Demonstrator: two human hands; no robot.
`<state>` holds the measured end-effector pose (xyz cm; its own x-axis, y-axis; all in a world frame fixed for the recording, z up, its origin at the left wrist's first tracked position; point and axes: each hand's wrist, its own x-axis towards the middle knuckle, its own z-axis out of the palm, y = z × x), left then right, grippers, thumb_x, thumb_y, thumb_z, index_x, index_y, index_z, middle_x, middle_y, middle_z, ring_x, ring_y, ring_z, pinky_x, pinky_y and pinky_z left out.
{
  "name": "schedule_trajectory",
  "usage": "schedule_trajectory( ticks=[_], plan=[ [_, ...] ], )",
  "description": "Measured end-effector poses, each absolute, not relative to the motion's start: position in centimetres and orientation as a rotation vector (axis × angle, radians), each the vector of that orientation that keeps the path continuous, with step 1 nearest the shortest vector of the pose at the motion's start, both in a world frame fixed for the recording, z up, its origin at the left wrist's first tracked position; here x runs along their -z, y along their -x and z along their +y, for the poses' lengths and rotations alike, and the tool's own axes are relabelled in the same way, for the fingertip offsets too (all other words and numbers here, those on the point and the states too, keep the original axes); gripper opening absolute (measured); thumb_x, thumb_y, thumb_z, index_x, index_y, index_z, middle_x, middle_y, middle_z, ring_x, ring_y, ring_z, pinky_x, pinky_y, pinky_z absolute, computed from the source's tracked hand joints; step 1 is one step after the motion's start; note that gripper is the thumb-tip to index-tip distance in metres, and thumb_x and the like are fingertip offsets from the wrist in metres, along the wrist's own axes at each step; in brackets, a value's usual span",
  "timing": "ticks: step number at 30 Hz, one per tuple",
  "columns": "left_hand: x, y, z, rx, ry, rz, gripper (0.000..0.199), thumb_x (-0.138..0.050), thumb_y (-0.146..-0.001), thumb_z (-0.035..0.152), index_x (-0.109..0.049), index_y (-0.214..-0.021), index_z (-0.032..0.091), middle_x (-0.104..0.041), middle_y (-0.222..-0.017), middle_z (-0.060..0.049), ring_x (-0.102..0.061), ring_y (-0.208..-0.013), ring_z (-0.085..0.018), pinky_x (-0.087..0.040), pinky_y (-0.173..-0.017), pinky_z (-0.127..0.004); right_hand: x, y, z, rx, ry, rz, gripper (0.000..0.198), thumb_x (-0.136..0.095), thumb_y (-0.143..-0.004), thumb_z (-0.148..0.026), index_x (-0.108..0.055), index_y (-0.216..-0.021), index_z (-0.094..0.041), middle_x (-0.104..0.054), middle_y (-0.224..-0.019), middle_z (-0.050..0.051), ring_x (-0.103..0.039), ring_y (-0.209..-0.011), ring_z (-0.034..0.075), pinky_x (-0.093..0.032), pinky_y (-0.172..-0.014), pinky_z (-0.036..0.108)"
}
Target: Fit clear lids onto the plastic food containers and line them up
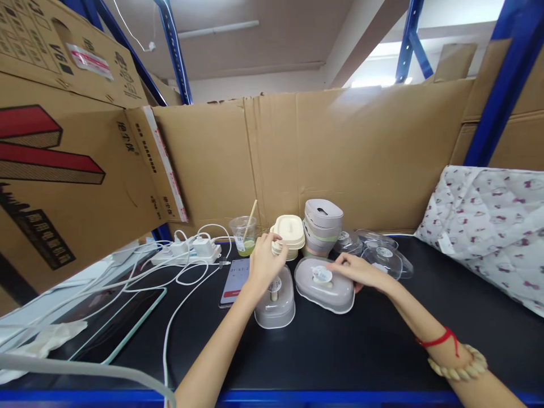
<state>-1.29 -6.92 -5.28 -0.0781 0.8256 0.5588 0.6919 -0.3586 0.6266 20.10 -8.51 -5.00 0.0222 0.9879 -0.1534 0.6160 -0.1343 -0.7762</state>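
My left hand [267, 259] is closed, fingertips pinching a small cream-coloured piece [276, 247] whose kind I cannot make out. Just behind it stand stacked cream containers [290, 228]. Below that hand a clear lid with a pale rim [275, 314] lies on the black table, a round sticker near its knob. My right hand [357, 271] is closed on the right edge of a second clear lid [325, 292], which also carries a round white sticker. Behind this lid rises a stack of grey-lilac containers [323, 224].
Several more clear lids [385, 258] lie at right, near a patterned quilted cloth [488, 226]. To the left are a phone [234, 280], a plastic cup with a straw [244, 235], tangled white cables [187, 272] and a tablet [123, 323]. Cardboard [361, 147] walls the back.
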Motion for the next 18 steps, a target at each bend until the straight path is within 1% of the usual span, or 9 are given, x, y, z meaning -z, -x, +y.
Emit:
schedule_trajectory(
  ticks=[2,4,6,8,10,13,15,18],
  plan=[
    [5.9,1.0,-6.7,-1.429,-2.123,1.659,0.013,-0.053,-0.073,0.022,-0.057,-0.085,0.020,-0.061,-0.095,-0.007,-0.055,-0.096,-0.024,-0.042,-0.085,-0.037,5.4,-19.7,-8.6,-0.944,1.850,-1.727,0.044,-0.070,-0.061,-0.057,-0.049,-0.068,-0.019,-0.061,-0.061,0.004,-0.056,-0.049,0.015,-0.040,-0.036,0.023],
    [6.5,0.7,-6.5,-1.422,-2.164,1.624,0.020,-0.053,-0.071,0.021,-0.056,-0.090,0.020,-0.059,-0.100,-0.008,-0.055,-0.099,-0.025,-0.041,-0.090,-0.039,5.6,-19.2,-8.9,-0.950,1.872,-1.807,0.043,-0.064,-0.068,-0.058,-0.046,-0.065,-0.019,-0.060,-0.054,0.003,-0.056,-0.045,0.014,-0.040,-0.039,0.023],
    [7.0,0.3,-6.5,-1.425,-2.157,1.602,0.025,-0.054,-0.069,0.021,-0.056,-0.094,0.019,-0.058,-0.104,-0.009,-0.054,-0.102,-0.025,-0.041,-0.091,-0.041,5.6,-18.6,-9.4,-0.891,1.892,-1.883,0.043,-0.057,-0.076,-0.056,-0.043,-0.059,-0.019,-0.059,-0.049,0.002,-0.055,-0.042,0.013,-0.042,-0.046,0.024],
    [7.3,0.0,-6.5,-1.491,-2.107,1.588,0.028,-0.055,-0.069,0.021,-0.055,-0.096,0.019,-0.057,-0.105,-0.010,-0.053,-0.104,-0.026,-0.040,-0.093,-0.042,5.5,-18.1,-9.8,-0.778,1.893,-1.956,0.045,-0.053,-0.080,-0.052,-0.040,-0.053,-0.018,-0.058,-0.047,0.002,-0.055,-0.043,0.012,-0.044,-0.057,0.026],
    [7.4,-0.2,-6.6,-1.585,-2.046,1.561,0.027,-0.053,-0.072,0.022,-0.056,-0.098,0.018,-0.057,-0.104,-0.010,-0.053,-0.105,-0.025,-0.039,-0.095,-0.042,5.3,-17.9,-9.9,-0.624,1.890,-2.004,0.045,-0.053,-0.080,-0.048,-0.040,-0.049,-0.018,-0.060,-0.049,0.001,-0.058,-0.049,0.014,-0.044,-0.064,0.028],
    [7.3,0.1,-6.5,-1.633,-2.045,1.490,0.026,-0.047,-0.078,0.025,-0.057,-0.101,0.019,-0.057,-0.108,-0.011,-0.052,-0.110,-0.024,-0.038,-0.099,-0.042,5.1,-18.4,-9.6,-0.327,1.821,-1.956,0.035,-0.054,-0.077,-0.044,-0.048,-0.052,-0.020,-0.064,-0.060,0.002,-0.061,-0.063,0.019,-0.040,-0.063,0.029],
    [7.3,0.5,-6.1,-1.597,-2.110,1.466,0.029,-0.044,-0.081,0.024,-0.059,-0.106,0.020,-0.055,-0.119,-0.011,-0.049,-0.117,-0.024,-0.035,-0.103,-0.043,5.0,-18.9,-9.2,-0.163,1.713,-1.830,0.029,-0.052,-0.077,-0.044,-0.054,-0.058,-0.021,-0.064,-0.065,0.003,-0.061,-0.066,0.020,-0.039,-0.061,0.029],
    [7.4,1.5,-5.2,-1.485,-2.210,1.509,0.038,-0.042,-0.083,0.021,-0.058,-0.117,0.022,-0.046,-0.136,-0.011,-0.039,-0.129,-0.025,-0.028,-0.108,-0.046,4.7,-19.7,-8.3,0.030,1.515,-1.639,0.030,-0.046,-0.078,-0.046,-0.057,-0.064,-0.021,-0.064,-0.071,0.006,-0.060,-0.067,0.020,-0.042,-0.063,0.031]
  ],
)
